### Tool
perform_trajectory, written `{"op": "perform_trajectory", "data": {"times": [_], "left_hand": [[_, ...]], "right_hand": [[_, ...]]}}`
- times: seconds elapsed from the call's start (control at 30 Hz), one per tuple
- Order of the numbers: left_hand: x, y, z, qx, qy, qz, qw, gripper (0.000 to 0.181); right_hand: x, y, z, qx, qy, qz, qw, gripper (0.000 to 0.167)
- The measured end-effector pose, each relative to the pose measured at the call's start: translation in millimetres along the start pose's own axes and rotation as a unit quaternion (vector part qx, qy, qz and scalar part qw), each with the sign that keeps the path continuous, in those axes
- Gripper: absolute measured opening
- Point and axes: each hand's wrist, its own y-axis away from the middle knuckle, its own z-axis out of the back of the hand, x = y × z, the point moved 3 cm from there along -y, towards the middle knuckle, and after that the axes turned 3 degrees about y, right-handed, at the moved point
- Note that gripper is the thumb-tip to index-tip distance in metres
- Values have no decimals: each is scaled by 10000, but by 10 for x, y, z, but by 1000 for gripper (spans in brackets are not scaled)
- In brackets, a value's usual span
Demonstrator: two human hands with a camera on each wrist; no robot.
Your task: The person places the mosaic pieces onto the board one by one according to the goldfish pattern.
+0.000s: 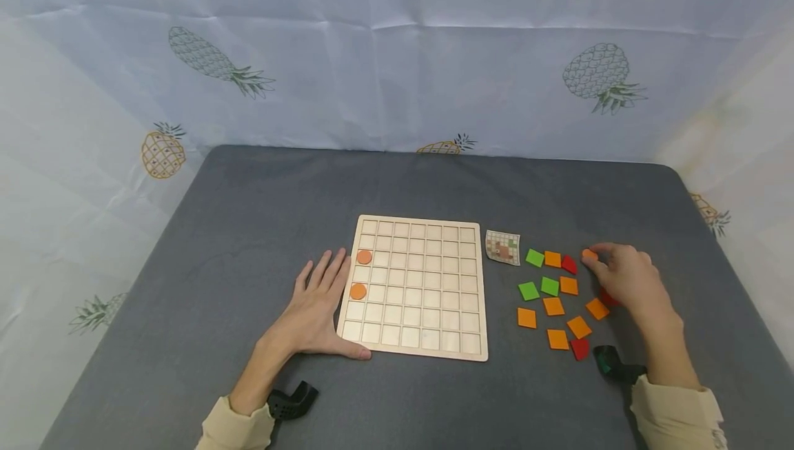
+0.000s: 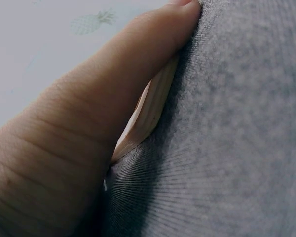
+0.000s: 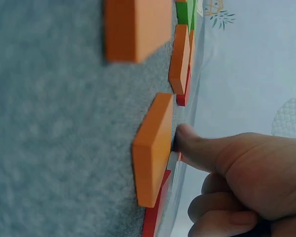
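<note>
A light wooden grid board (image 1: 422,284) lies on the dark table, with orange discs (image 1: 364,257) in two of its left-column squares. My left hand (image 1: 316,319) rests at the board's lower left corner, fingers spread and straight; the left wrist view shows the thumb (image 2: 133,54) along the board's edge (image 2: 148,108). Over at the right, my right hand (image 1: 635,284) pinches an orange disc (image 1: 590,254) between thumb and finger, low at the table. In the right wrist view its thumb (image 3: 207,148) mostly hides that piece.
Loose orange tiles (image 1: 557,339), green tiles (image 1: 529,291) and red pieces (image 1: 579,349) lie between the board and my right hand. A small printed grid card (image 1: 502,248) sits beside the board's upper right corner. Pineapple-print cloth (image 1: 397,85) hangs behind the table.
</note>
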Motion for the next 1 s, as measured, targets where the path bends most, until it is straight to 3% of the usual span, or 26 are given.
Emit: {"op": "perform_trajectory", "data": {"times": [0.73, 1.0], "left_hand": [[-1, 2, 5, -15, 79, 15, 10000, 154], [3, 3, 3, -11, 23, 0, 10000, 154]], "right_hand": [[46, 34, -7, -31, 163, -36, 9999, 45], [104, 91, 66, -319, 98, 142, 9993, 45]]}}
